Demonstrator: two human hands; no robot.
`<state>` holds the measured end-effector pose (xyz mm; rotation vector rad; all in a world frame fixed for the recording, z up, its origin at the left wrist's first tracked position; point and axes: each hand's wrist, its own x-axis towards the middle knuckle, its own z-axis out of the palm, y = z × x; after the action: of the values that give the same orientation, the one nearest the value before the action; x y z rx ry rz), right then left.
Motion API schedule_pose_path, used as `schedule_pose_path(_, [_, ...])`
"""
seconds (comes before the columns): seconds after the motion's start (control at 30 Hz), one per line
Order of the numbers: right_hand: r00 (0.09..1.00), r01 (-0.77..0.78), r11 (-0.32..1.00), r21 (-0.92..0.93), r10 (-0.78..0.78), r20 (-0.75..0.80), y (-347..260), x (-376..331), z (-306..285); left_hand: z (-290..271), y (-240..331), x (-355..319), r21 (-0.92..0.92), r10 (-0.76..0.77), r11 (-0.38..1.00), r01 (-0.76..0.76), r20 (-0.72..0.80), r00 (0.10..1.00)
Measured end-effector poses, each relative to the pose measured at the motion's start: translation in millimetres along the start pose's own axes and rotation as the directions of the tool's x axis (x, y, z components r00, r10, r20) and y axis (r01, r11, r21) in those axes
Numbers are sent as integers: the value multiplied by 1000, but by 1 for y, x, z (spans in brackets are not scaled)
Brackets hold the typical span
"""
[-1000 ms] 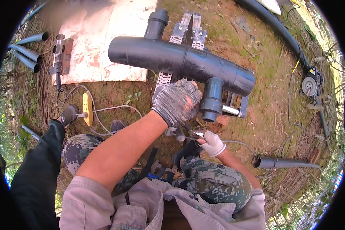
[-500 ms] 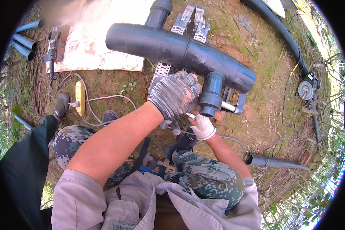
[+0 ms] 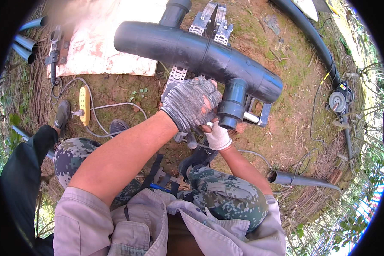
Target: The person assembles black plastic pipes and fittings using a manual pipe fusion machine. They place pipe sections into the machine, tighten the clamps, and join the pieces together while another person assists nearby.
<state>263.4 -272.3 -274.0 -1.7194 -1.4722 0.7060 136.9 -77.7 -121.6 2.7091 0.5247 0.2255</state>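
Observation:
A thick black plastic pipe [image 3: 166, 45] with short branch stubs lies across a metal pipe clamp [image 3: 177, 77]. My left hand [image 3: 191, 104], in a grey knit glove with bare fingertips, is closed at the near side of the clamp, just below the pipe. What its curled fingers grip is hidden. Below and to the right, my right hand [image 3: 218, 136] in a white glove is closed close to the near branch stub [image 3: 233, 102]. Its fingers go partly behind my left hand, so what they hold cannot be made out.
A yellow power strip [image 3: 84, 106] with a grey cable lies left, near another person's shoe [image 3: 62, 114]. Behind it are a pale board [image 3: 115, 55] and a dark tool [image 3: 53, 55]. At right are an angle grinder [image 3: 338, 101], a long black pipe [image 3: 311, 36] and a loose pipe [image 3: 303, 179].
The whole view has shifted slightly, so things sit a little further left and up. My right hand has moved slightly left, closer under my left hand, which keeps its place at the clamp.

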Motion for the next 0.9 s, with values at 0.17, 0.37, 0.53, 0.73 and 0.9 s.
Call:
schedule_pose_path(0.17, [979, 61, 895, -442, 33, 202, -28, 10, -42, -4, 2, 0, 0, 20, 1000, -20, -23, 1000])
schedule_pose_path(0.37, [704, -69, 731, -679, 518, 486, -137, 72, -94, -6, 1, 3, 23, -21, 1000, 19, 68, 997])
schedule_pose_path(0.53, [617, -137, 842, -522, 485, 620, -112, 37, -103, -5, -2, -1, 14, -18, 1000, 18, -4, 1000])
schedule_pose_path(0.73, [550, -368, 721, -588, 678, 487, -25, -12, -72, -9, 3, 3, -12, -24, 1000, 25, 28, 999])
schedule_pose_path(0.9, [715, -687, 681, 255, 571, 403, -11, 8, -26, -7, 3, 8, 12, -40, 999, 38, 116, 992])
